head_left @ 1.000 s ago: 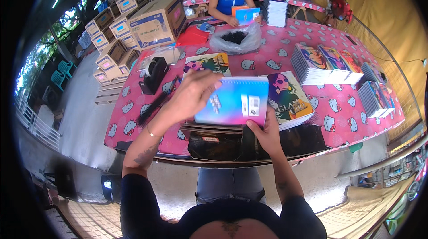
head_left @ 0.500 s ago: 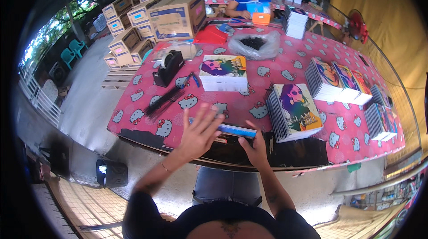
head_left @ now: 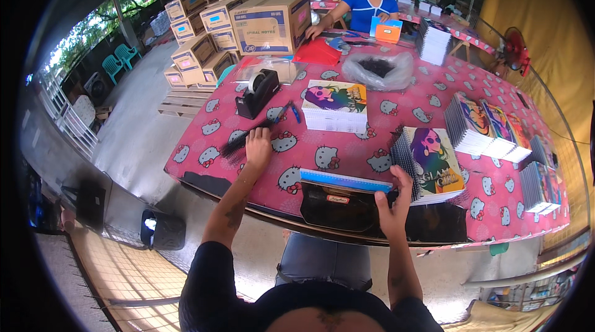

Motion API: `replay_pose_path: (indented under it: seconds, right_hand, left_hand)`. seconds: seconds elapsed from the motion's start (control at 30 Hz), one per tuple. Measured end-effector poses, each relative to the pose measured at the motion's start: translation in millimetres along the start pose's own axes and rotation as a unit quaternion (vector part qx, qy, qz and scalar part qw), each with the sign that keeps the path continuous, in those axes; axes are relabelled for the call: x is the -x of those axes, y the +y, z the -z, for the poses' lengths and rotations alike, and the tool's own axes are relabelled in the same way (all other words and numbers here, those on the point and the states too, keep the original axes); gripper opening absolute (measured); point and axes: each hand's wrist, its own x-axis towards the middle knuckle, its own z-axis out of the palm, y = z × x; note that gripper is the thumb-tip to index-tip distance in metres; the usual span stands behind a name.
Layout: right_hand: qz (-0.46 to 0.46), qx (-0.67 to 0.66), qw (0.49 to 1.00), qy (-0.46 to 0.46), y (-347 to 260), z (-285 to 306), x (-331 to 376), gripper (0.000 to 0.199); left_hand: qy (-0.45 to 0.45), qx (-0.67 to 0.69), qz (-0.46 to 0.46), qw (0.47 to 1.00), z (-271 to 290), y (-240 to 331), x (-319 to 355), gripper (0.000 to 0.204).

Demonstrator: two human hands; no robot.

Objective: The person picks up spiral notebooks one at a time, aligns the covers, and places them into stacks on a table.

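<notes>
My left hand (head_left: 258, 146) reaches to a loose bundle of thin black binding coils (head_left: 234, 145) on the pink table, its fingers bent together over the bundle's right end. How many strands they pinch is hidden. At the table's near edge, my right hand (head_left: 395, 203) grips the right end of a notebook pad (head_left: 344, 181), thumb on the near side. The pad has a bright blue strip along its upper edge. Just below it lies a black panel (head_left: 328, 209) with a small orange label.
Stacks of illustrated notebooks (head_left: 335, 106) stand mid-table, with another stack (head_left: 434, 161) beside my right hand. A tape dispenser (head_left: 259, 93), blue-handled tool (head_left: 295, 113) and plastic bag of black coils (head_left: 377, 70) lie beyond. Across sits a co-worker (head_left: 370, 10) near a large carton (head_left: 273, 22).
My left hand has moved from above the pad, away and left onto the coil bundle. My right hand still holds the pad. The co-worker's arm now reaches toward the carton.
</notes>
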Motion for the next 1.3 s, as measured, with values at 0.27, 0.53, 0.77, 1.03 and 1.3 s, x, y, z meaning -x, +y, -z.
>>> replay_pose_path:
  seconds: [0.27, 0.53, 0.77, 1.03, 1.3]
  right_hand:
    - [0.137, 0.203, 0.952, -0.185, -42, -88, -34, 0.022]
    - [0.112, 0.184, 0.955, -0.204, -28, -102, -36, 0.009]
    - [0.123, 0.182, 0.954, -0.205, -30, -103, -33, 0.009]
    - [0.122, 0.195, 0.953, -0.195, -30, -106, -35, 0.011]
    - [0.118, 0.186, 0.955, -0.201, -29, -104, -35, 0.010]
  left_hand:
    - [0.014, 0.339, 0.018, 0.941, 150, 99, 2, 0.022]
    - [-0.019, 0.345, 0.049, 0.937, 183, 128, 47, 0.016]
    - [-0.097, 0.289, 0.064, 0.950, 187, 117, 35, 0.015]
    - [-0.076, 0.352, 0.025, 0.932, 186, 113, 30, 0.015]
    - [-0.047, 0.347, 0.089, 0.932, 176, 119, 35, 0.027]
